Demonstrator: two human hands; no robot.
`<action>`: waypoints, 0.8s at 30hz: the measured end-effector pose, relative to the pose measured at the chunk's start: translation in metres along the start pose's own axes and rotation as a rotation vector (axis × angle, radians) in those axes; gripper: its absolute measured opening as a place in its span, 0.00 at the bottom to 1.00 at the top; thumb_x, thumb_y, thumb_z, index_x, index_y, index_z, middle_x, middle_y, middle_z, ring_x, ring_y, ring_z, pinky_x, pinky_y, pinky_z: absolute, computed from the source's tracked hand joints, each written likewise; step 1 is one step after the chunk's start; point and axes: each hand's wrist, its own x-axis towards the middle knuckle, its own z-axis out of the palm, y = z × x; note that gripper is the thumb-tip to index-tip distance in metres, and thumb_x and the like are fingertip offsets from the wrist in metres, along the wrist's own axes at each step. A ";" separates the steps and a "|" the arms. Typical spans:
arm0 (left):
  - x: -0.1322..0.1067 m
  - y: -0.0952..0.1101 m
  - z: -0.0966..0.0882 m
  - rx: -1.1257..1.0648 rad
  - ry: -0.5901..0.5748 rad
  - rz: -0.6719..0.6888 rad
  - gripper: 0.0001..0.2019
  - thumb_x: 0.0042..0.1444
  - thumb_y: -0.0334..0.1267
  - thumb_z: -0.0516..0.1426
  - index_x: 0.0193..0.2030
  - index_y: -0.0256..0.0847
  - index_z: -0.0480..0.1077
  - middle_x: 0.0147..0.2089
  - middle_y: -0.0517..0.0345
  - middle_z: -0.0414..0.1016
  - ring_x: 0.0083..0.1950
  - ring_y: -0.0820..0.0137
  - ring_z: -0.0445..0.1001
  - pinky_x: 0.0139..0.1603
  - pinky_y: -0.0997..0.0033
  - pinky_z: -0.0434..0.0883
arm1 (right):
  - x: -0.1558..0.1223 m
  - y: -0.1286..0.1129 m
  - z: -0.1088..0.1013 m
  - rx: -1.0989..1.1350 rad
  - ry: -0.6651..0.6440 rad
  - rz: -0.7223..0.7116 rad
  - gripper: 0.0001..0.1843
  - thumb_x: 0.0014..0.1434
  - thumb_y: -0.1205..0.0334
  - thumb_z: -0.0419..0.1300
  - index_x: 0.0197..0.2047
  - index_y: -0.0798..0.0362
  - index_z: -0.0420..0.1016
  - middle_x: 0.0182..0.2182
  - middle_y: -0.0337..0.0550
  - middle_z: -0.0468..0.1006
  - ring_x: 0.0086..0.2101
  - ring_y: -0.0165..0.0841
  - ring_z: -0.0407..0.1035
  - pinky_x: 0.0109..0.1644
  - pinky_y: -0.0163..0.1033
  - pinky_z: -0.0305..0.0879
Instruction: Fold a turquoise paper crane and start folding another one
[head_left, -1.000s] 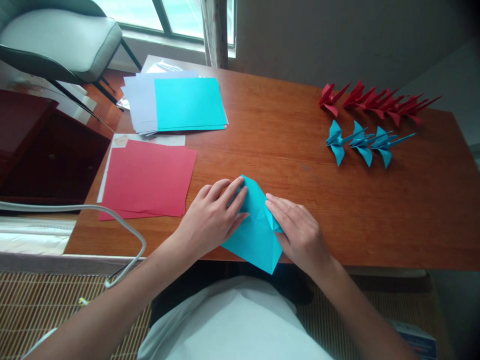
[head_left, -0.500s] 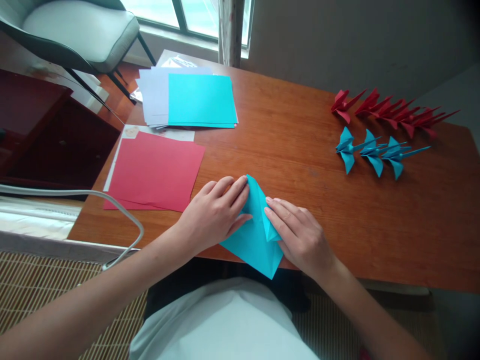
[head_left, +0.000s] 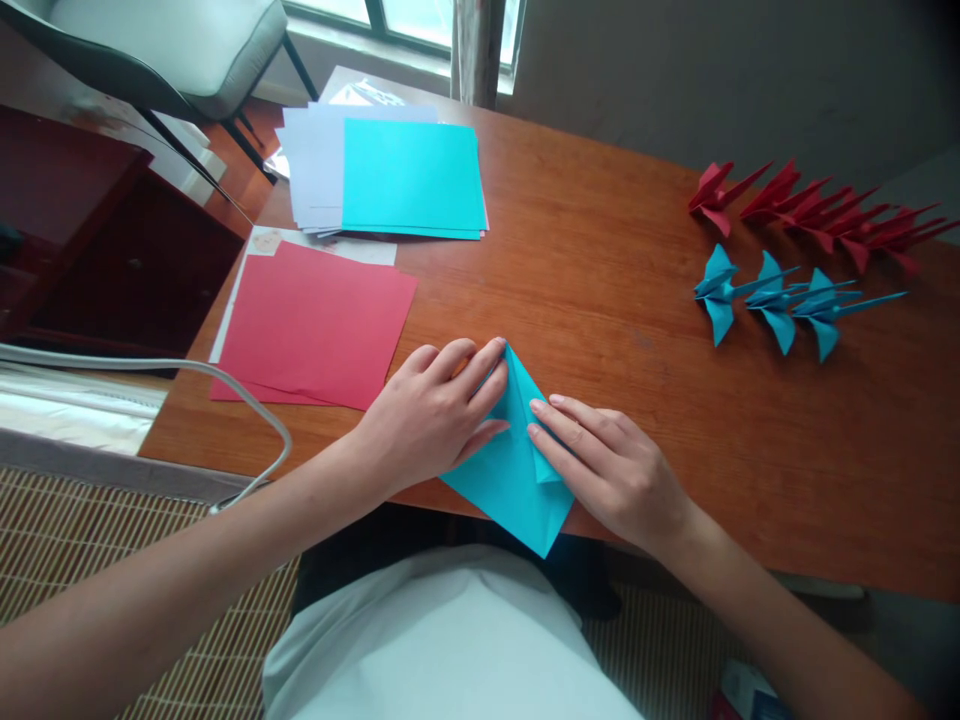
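Observation:
A partly folded sheet of blue paper (head_left: pixel 517 495) lies at the table's front edge, its lower corner jutting past it. My left hand (head_left: pixel 442 405) holds the sheet's left side, its index fingertip at the top corner and its thumb lower down on the paper. On the right side, my right hand (head_left: pixel 611 465) has its fingers stretched flat over a narrow folded flap. The right thumb is hidden, and so is the paper under both hands.
Red sheets (head_left: pixel 322 320) lie left of my hands. Behind them is a stack of blue sheets (head_left: pixel 412 180) on white paper (head_left: pixel 315 170). Blue paper cranes (head_left: pixel 776 300) and red paper cranes (head_left: pixel 817 215) stand in rows at right. A white cable (head_left: pixel 255 400) loops at the table's left.
The view has shifted slightly, so the cranes appear farther right. My right fingers now cover more of the flap, which looks flatter. My left hand stays at the top corner.

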 end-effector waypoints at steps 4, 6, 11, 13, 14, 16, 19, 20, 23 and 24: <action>0.000 0.000 0.001 -0.018 0.005 -0.011 0.24 0.70 0.49 0.49 0.63 0.37 0.70 0.71 0.45 0.66 0.60 0.51 0.70 0.48 0.52 0.67 | 0.002 0.001 -0.001 -0.025 0.008 -0.048 0.15 0.68 0.71 0.58 0.56 0.55 0.78 0.60 0.51 0.76 0.60 0.46 0.72 0.55 0.49 0.73; 0.000 0.000 0.000 -0.032 0.002 -0.025 0.23 0.70 0.49 0.50 0.63 0.38 0.70 0.72 0.45 0.66 0.60 0.50 0.70 0.48 0.51 0.67 | 0.003 0.001 0.000 -0.015 0.009 -0.052 0.15 0.69 0.71 0.57 0.56 0.54 0.79 0.60 0.49 0.77 0.61 0.45 0.71 0.55 0.48 0.73; -0.001 0.002 0.000 -0.010 -0.027 -0.036 0.24 0.70 0.49 0.49 0.64 0.39 0.70 0.73 0.46 0.64 0.60 0.51 0.69 0.48 0.51 0.67 | 0.004 0.001 0.002 -0.008 0.000 -0.069 0.15 0.69 0.71 0.56 0.56 0.57 0.78 0.60 0.51 0.76 0.60 0.46 0.71 0.55 0.49 0.71; -0.001 0.002 0.000 0.008 -0.031 -0.036 0.24 0.71 0.50 0.47 0.64 0.39 0.70 0.73 0.47 0.64 0.60 0.51 0.68 0.48 0.51 0.67 | 0.004 0.002 0.002 -0.001 -0.007 -0.078 0.15 0.69 0.71 0.57 0.56 0.59 0.78 0.60 0.52 0.76 0.60 0.47 0.72 0.56 0.49 0.71; -0.001 0.002 0.001 0.014 -0.027 -0.035 0.24 0.71 0.50 0.47 0.63 0.39 0.71 0.73 0.47 0.64 0.60 0.51 0.68 0.48 0.52 0.67 | 0.004 0.002 0.002 0.003 -0.009 -0.080 0.15 0.68 0.71 0.57 0.56 0.59 0.78 0.60 0.52 0.76 0.60 0.47 0.72 0.56 0.49 0.71; -0.001 0.002 0.001 0.022 -0.014 -0.030 0.24 0.71 0.50 0.48 0.63 0.38 0.71 0.73 0.47 0.64 0.60 0.51 0.68 0.48 0.52 0.68 | 0.003 0.003 0.003 0.010 -0.010 -0.082 0.15 0.68 0.71 0.58 0.56 0.59 0.78 0.60 0.52 0.76 0.60 0.47 0.72 0.56 0.50 0.71; 0.000 0.002 0.001 0.029 -0.005 -0.024 0.24 0.70 0.50 0.49 0.62 0.37 0.71 0.72 0.46 0.65 0.60 0.51 0.69 0.47 0.52 0.68 | 0.002 0.005 0.006 0.032 0.004 -0.079 0.15 0.68 0.70 0.58 0.56 0.60 0.78 0.60 0.51 0.76 0.59 0.47 0.72 0.55 0.50 0.71; 0.000 0.002 0.001 0.030 -0.006 -0.024 0.24 0.70 0.50 0.49 0.62 0.37 0.71 0.72 0.46 0.65 0.59 0.51 0.69 0.47 0.52 0.68 | 0.002 0.005 0.006 0.044 0.010 -0.079 0.15 0.67 0.71 0.59 0.56 0.61 0.78 0.60 0.52 0.76 0.59 0.48 0.72 0.55 0.50 0.71; 0.001 0.001 -0.002 0.030 -0.017 -0.023 0.24 0.70 0.49 0.50 0.63 0.36 0.71 0.71 0.46 0.66 0.59 0.52 0.70 0.47 0.52 0.68 | 0.001 0.006 0.008 0.069 0.016 -0.073 0.16 0.67 0.71 0.58 0.56 0.62 0.78 0.60 0.52 0.77 0.59 0.49 0.72 0.55 0.52 0.70; 0.001 0.002 -0.003 0.032 -0.022 -0.024 0.24 0.69 0.49 0.50 0.63 0.36 0.71 0.71 0.46 0.66 0.59 0.52 0.70 0.47 0.53 0.69 | 0.001 0.006 0.008 0.072 0.018 -0.070 0.16 0.67 0.71 0.58 0.56 0.62 0.78 0.60 0.52 0.77 0.58 0.49 0.72 0.55 0.52 0.70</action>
